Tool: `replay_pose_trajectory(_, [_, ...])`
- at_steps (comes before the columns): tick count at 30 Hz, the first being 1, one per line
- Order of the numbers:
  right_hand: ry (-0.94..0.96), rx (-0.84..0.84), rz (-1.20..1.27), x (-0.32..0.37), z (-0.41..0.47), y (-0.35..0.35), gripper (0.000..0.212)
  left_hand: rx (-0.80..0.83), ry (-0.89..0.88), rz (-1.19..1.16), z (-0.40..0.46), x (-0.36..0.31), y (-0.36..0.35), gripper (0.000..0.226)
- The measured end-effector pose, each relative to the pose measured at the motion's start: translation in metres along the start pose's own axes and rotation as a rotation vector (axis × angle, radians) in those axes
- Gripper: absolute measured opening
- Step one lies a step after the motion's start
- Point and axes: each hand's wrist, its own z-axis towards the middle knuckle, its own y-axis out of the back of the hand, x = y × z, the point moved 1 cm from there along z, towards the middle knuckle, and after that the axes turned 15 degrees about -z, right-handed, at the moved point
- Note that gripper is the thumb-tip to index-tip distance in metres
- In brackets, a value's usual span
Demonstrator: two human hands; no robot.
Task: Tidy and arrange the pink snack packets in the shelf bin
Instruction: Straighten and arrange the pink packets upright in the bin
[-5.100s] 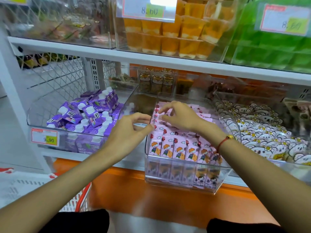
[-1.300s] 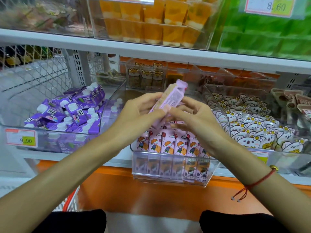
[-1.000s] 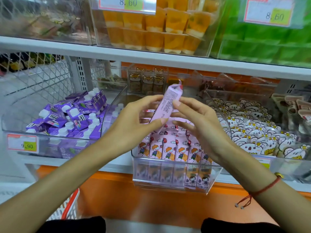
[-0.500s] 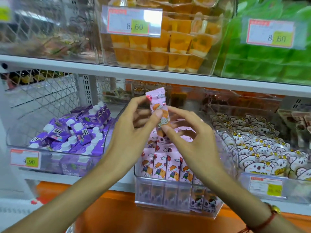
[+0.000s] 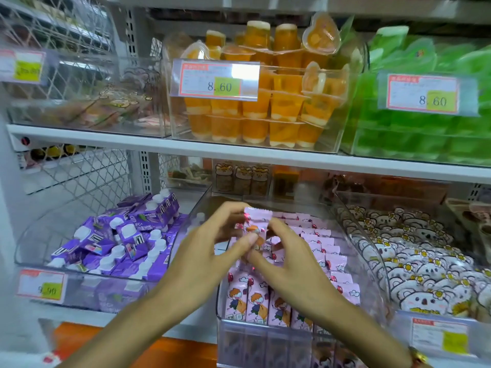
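Observation:
Both hands hold one pink snack packet point(image 5: 257, 221) upright over the clear shelf bin point(image 5: 372, 261). My left hand point(image 5: 210, 256) pinches it from the left with thumb and fingers. My right hand point(image 5: 289, 261) pinches its lower right side. Rows of pink snack packets point(image 5: 318, 251) with a cartoon child stand upright in the bin below, running front to back. The left part of the bin behind my hands is hidden.
A bin of purple spouted pouches point(image 5: 127, 235) sits to the left, a bin of white bear packets point(image 5: 414, 261) to the right. The upper shelf point(image 5: 239, 150) carries orange jelly cups point(image 5: 265, 112) and green packs point(image 5: 425, 134). An orange ledge point(image 5: 159, 351) runs below.
The camera view has tilted up. Both hands have lowered the pink packet towards the bin, still holding it upright with its printed face towards me.

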Motion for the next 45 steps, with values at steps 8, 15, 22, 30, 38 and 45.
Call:
replay_pose_trajectory(8, [-0.056, -0.144, 0.19, -0.009, 0.016, -0.001, 0.08, -0.225, 0.155, 0.253, -0.011, 0.003, 0.005, 0.057])
replay_pose_trajectory(15, [-0.053, -0.057, 0.053, -0.017, 0.026, -0.013, 0.048, -0.158, 0.416, 0.128, -0.028, 0.004, 0.011, 0.025])
replay_pose_trajectory(22, [-0.043, 0.12, -0.225, -0.014, 0.045, -0.007, 0.041, -0.079, 0.388, 0.115, -0.032, -0.001, 0.011, 0.03])
replay_pose_trajectory(30, [0.001, 0.168, -0.595, -0.022, 0.047, -0.013, 0.041, -0.097, 0.377, 0.072, -0.031, 0.005, 0.015, 0.031])
replay_pose_trajectory(38, [0.004, 0.343, -0.552, -0.03, 0.041, -0.017, 0.025, -0.114, 0.386, 0.087, -0.03, 0.006, 0.014, 0.03])
replay_pose_trajectory(45, [0.044, 0.083, -0.503, -0.022, 0.022, -0.002, 0.026, -0.118, 0.366, 0.176, -0.028, 0.001, 0.013, 0.032])
